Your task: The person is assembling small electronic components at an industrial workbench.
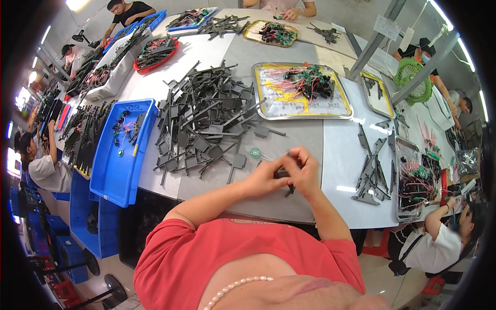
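My left hand and my right hand meet over the grey tabletop near its front edge. Between their closed fingers is a small dark plastic part, mostly hidden by the fingers. Just beyond my left hand is a small round green circuit board with thin wires running toward the hands; where the wires end I cannot tell. To the left lies a big heap of dark grey plastic parts, flat plates with long thin arms. Past my hands stands a metal tray holding green boards, red wires and black pieces.
A blue bin with a few wired boards sits left of the heap. At right are loose grey parts and another loaded tray. A red basket stands farther back. Co-workers sit around the tables, one at far right.
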Available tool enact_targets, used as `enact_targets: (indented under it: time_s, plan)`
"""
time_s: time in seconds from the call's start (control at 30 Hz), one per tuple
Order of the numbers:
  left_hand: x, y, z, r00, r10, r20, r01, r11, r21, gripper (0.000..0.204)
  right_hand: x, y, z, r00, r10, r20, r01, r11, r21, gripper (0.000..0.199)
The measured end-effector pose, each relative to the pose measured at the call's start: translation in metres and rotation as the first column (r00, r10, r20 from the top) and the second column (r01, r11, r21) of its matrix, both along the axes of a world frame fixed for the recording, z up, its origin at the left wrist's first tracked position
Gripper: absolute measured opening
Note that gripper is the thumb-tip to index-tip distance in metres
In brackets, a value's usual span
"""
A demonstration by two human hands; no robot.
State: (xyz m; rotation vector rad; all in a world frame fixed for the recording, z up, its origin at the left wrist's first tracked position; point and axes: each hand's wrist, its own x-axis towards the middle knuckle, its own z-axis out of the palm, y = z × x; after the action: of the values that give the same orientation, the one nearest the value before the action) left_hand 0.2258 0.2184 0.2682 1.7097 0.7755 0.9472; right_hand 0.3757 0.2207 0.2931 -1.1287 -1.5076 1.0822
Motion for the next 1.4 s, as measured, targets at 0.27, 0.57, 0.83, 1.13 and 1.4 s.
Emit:
enact_targets:
  time_s: [0.27, 0.57, 0.83, 1.13, 1.4]
  plan:
    - [-0.008, 0.012, 0.0, 0.996, -0.019, 0.084, 0.052, 0.913, -0.405, 0.038, 0.012, 0.024, -0.007, 0.928, 0.094, -0.36, -0.237, 0.895, -0.378, 0.035]
    - [-0.011, 0.016, -0.009, 0.981, -0.038, 0.191, 0.116, 0.903, -0.413, 0.035, 0.007, 0.026, -0.014, 0.929, 0.041, -0.369, -0.185, 0.913, -0.363, 0.027]
    - [-0.025, 0.023, 0.001, 0.912, -0.056, 0.405, 0.341, 0.654, -0.675, 0.021, 0.012, 0.029, -0.016, 0.87, -0.074, -0.487, -0.196, 0.856, -0.479, 0.027]
    - [-0.03, 0.029, 0.005, 0.935, -0.024, 0.354, 0.273, 0.687, -0.673, 0.022, 0.006, 0.024, -0.022, 0.91, 0.022, -0.414, -0.246, 0.833, -0.495, 0.022]
    - [-0.042, 0.033, 0.012, 0.963, 0.028, 0.268, 0.136, 0.809, -0.571, 0.025, 0.007, 0.022, -0.003, 0.934, 0.195, -0.299, -0.333, 0.776, -0.535, 0.022]
